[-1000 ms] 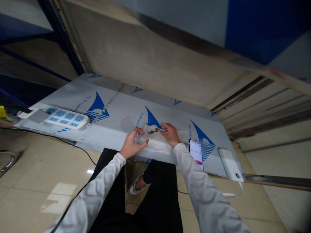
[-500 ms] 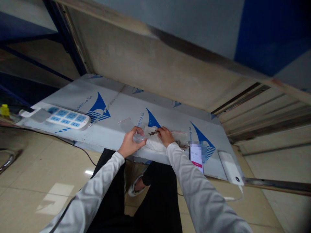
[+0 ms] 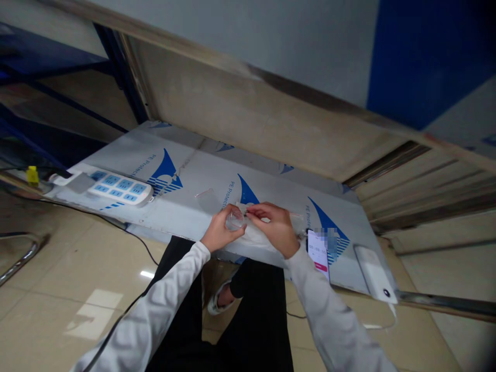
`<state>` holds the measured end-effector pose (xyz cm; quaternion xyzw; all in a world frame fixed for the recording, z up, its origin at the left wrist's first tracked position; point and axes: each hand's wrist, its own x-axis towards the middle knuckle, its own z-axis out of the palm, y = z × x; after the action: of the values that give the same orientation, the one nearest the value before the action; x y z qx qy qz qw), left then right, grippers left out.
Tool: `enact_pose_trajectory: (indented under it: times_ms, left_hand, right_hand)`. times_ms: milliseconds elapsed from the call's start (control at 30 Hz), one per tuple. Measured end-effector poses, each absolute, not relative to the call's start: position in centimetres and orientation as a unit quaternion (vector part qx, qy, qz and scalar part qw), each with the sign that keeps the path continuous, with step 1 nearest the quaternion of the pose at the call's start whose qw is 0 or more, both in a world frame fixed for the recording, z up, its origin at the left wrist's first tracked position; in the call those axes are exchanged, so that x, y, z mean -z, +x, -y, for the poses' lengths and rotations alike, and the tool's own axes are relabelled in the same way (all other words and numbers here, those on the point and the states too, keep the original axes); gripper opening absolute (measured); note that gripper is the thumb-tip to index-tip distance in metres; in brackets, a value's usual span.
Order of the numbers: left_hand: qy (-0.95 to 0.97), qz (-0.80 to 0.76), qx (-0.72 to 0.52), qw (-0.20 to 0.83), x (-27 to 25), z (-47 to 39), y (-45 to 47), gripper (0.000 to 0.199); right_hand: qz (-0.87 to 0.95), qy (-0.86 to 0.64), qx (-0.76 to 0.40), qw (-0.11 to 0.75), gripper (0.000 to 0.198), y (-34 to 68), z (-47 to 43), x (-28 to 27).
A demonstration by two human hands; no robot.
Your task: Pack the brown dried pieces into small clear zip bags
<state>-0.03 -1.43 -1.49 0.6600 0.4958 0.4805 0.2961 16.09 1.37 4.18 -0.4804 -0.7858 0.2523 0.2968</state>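
Observation:
My left hand is curled around a small clear plastic bag, its mouth held apart between thumb and fingers. Close beside that mouth, my right hand pinches a tiny dark piece, too small to name. Under both hands lies a crumpled white cloth or tissue, mostly covered by the right hand. Another clear bag with a reddish strip along its edge rests flat just beyond my left hand. A further clear bag shows partly behind my right wrist.
The low metal shelf has printed protective film. A white power strip lies at the left. At the right are a phone and a white power bank with a cable. An upper shelf overhangs the work.
My right hand has lifted from the small brown pieces on the white cloth and moved left to the bag's mouth, pinching a dark piece. The view has shifted slightly.

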Motion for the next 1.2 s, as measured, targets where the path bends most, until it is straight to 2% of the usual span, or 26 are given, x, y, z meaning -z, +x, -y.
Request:
enact_pose_trajectory:
  times_ms: [67, 233, 567, 633, 700, 833, 967, 1200]
  left_hand:
    - [0.665, -0.493, -0.474, 0.3, 1.2, 1.4, 0.5, 0.024]
    - [0.675, -0.495, -0.46, 0.296, 0.7, 1.5, 1.3, 0.026]
    - [0.665, -0.471, -0.496, 0.298, 0.7, 1.8, 0.7, 0.023]
    - [0.657, -0.473, -0.505, 0.298, 1.0, 1.8, 0.2, 0.023]
    - [0.648, -0.481, -0.514, 0.291, 1.2, 1.9, -0.4, 0.022]
    - [0.635, -0.502, -0.52, 0.273, 1.6, 2.0, -1.8, 0.021]
    - [0.637, -0.509, -0.513, 0.268, 1.6, 2.1, -2.6, 0.021]
    - [0.639, -0.513, -0.502, 0.275, 1.4, 1.6, -2.6, 0.021]
  right_hand:
    - [0.809, -0.434, -0.268, 0.292, 0.012, 15.2, -0.2, -5.8]
    - [0.854, -0.424, -0.216, 0.211, 0.016, 14.6, 0.1, -7.3]
    - [0.854, -0.389, -0.231, 0.255, 0.014, 14.3, 0.5, -7.1]
    - [0.826, -0.412, -0.237, 0.302, 0.013, 15.1, -0.5, -6.1]
    - [0.793, -0.473, -0.222, 0.314, 0.016, 16.5, -2.1, -4.4]
    - [0.787, -0.549, -0.183, 0.215, 0.023, 18.7, -5.1, 1.1]
    - [0.799, -0.55, -0.173, 0.171, 0.023, 18.8, -5.7, 5.2]
    - [0.805, -0.569, -0.135, 0.104, 0.02, 17.8, -5.4, 5.5]
